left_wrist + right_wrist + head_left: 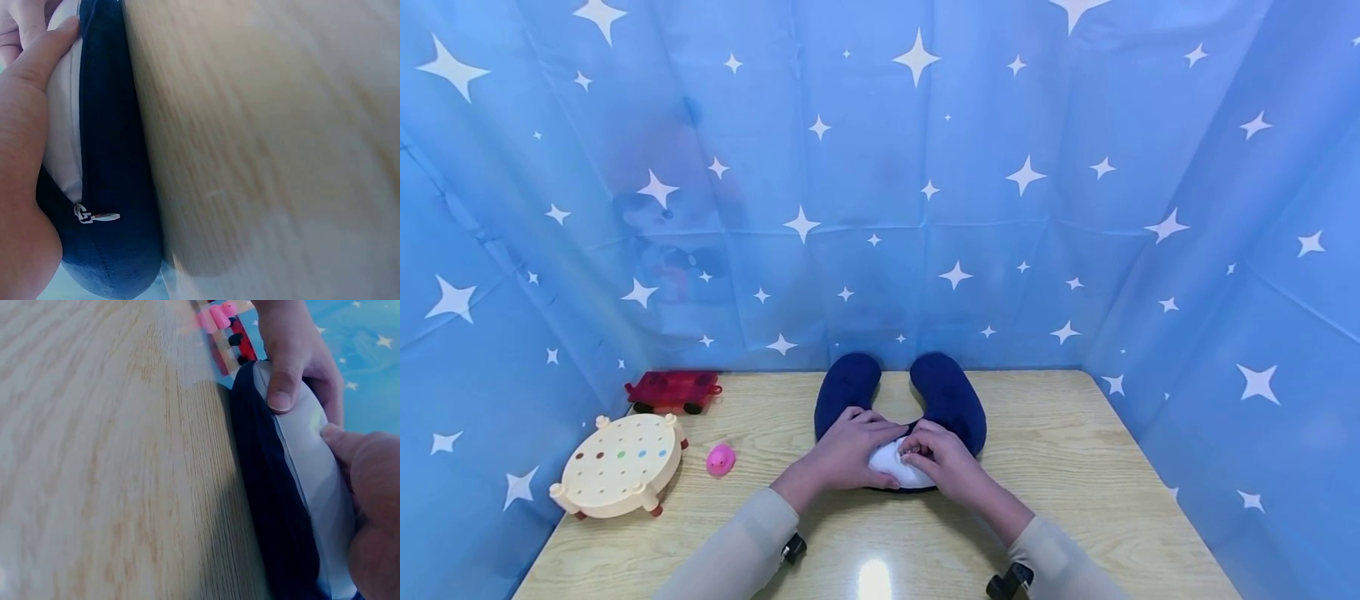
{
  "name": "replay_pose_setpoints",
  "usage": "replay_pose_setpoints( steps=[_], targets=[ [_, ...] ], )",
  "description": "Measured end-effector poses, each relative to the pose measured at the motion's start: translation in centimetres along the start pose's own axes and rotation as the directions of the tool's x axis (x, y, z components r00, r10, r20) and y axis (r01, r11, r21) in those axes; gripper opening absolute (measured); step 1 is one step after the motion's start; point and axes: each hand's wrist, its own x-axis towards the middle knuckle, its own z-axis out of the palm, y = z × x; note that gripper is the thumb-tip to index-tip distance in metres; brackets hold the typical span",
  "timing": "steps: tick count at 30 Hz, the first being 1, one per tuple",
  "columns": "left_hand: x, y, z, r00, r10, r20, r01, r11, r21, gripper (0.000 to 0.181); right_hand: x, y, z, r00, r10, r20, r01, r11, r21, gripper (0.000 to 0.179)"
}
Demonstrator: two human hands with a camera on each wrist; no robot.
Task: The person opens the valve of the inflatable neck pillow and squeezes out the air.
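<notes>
- Lying by the middle of the table's [1112, 475] far edge, a dark blue U-shaped pillow [958, 400] points both rounded arms at that edge, its curved middle towards the near edge.
- The zip along that curve is undone and its white inner part [886, 460] shows; a metal zip pull [105, 217] sits at one end of the opening.
- The left hand [848, 452] grips the curve, its thumb on the white at the opening.
- The right hand [943, 460], fingers curled, pinches the white inner part just beside the left.
- Near the far left corner stands a red toy wagon [673, 388] with black wheels.
- By the left edge, a round cream toy stool [621, 492] with coloured dots stands on short legs.
- A small pink toy [721, 459] lies between stool and pillow.
- Past the far edge hangs a blue curtain [880, 167] with white stars.
</notes>
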Motion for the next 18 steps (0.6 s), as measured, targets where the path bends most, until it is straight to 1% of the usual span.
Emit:
replay_pose_setpoints(
  steps=[7,18],
  targets=[
    [0.03,0.08,-0.04,1.0,-0.011,0.006,0.011,1.0,-0.008,0.088,-0.01,0.24,0.13,1.0,-0.013,-0.003,0.013,1.0,-0.001,0.008],
    [0.04,0.13,0.06,1.0,-0.019,0.018,0.019,1.0,-0.01,0.089,-0.12,0.28,0.22,1.0,0.007,0.004,-0.007,1.0,0.004,0.007]
  ],
)
